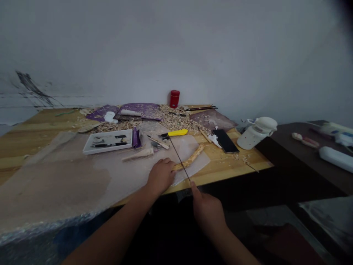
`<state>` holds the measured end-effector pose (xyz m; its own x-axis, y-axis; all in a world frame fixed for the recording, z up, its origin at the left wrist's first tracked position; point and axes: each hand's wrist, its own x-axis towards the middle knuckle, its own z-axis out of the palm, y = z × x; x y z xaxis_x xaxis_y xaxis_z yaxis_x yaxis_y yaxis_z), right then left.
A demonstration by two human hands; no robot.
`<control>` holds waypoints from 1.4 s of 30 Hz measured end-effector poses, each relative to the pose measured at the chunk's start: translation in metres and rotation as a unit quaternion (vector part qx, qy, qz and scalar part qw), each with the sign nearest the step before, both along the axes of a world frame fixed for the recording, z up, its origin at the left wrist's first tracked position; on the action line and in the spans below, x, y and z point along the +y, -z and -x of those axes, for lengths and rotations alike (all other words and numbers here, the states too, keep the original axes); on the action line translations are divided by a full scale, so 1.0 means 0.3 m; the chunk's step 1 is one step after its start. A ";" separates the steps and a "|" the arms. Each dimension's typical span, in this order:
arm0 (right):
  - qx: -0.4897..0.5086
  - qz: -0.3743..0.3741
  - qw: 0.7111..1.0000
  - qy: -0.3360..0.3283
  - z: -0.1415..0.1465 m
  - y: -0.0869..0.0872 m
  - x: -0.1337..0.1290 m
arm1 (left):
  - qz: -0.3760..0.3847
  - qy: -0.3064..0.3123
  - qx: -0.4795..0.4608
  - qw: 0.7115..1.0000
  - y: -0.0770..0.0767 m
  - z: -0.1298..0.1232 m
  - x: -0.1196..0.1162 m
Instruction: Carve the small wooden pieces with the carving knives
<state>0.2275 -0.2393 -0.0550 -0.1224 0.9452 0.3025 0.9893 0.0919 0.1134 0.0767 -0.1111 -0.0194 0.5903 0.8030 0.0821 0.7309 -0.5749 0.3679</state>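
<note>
My left hand (162, 175) is closed around one end of a curved, carved piece of wood (194, 156), pressing it down near the table's front edge. A long, thin, dark file (178, 154) lies across the wood, its far end close to a yellow-handled cutter (178, 132). Its near end is gripped in my right hand (206, 208), with the thumb stretched along it. Left of the wood, a pale, roughly cut wooden piece (138, 154) and a slim carving tool (158, 142) rest on the plastic sheet (116, 173).
Behind lie a heap of wood shavings (176, 119) and a red canister (174, 98). A white tray (86, 148) with small tools stands left. Right are a black phone (226, 141) and a white jug (255, 134). The wooden table's (242, 162) front edge is close to my body.
</note>
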 end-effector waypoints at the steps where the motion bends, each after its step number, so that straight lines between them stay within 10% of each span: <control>1: 0.007 0.005 1.000 -0.001 0.007 0.001 0.008 | 0.000 -0.004 0.002 1.000 -0.001 -0.001 -0.002; 12: 0.314 -0.052 0.937 0.143 -0.133 -0.106 0.207 | -0.026 -0.157 -0.160 0.974 -0.068 0.106 0.050; 18: 0.269 0.014 0.961 0.065 -0.090 -0.116 0.345 | -0.147 -0.188 -0.203 0.950 -0.184 0.189 0.055; 21: 0.246 -0.099 0.964 -0.004 -0.035 -0.178 0.353 | -0.193 -0.172 -0.189 0.947 -0.232 0.193 0.056; 24: 0.437 -0.138 0.884 -0.091 0.038 -0.271 0.352 | -0.225 -0.143 -0.179 0.947 -0.273 0.177 0.065; 28: 0.782 0.021 0.612 -0.114 0.142 -0.370 0.389 | -0.231 -0.094 -0.182 0.951 -0.324 0.139 0.067; 31: 0.864 0.003 0.491 -0.111 0.188 -0.409 0.429 | -0.228 -0.076 -0.204 0.949 -0.354 0.128 0.059; 35: 0.884 -0.045 0.445 -0.135 0.186 -0.445 0.464 | -0.150 -0.100 -0.271 0.946 -0.377 0.157 0.070; 42: 0.861 -0.036 0.467 -0.199 0.136 -0.503 0.514 | 0.051 -0.101 -0.459 0.881 -0.416 0.174 0.107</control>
<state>0.1867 -0.0852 0.0959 0.1993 0.9313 0.3048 -0.4748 0.3638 -0.8014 0.0245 -0.0789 0.1054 0.1572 0.9152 0.3711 0.1822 -0.3962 0.8999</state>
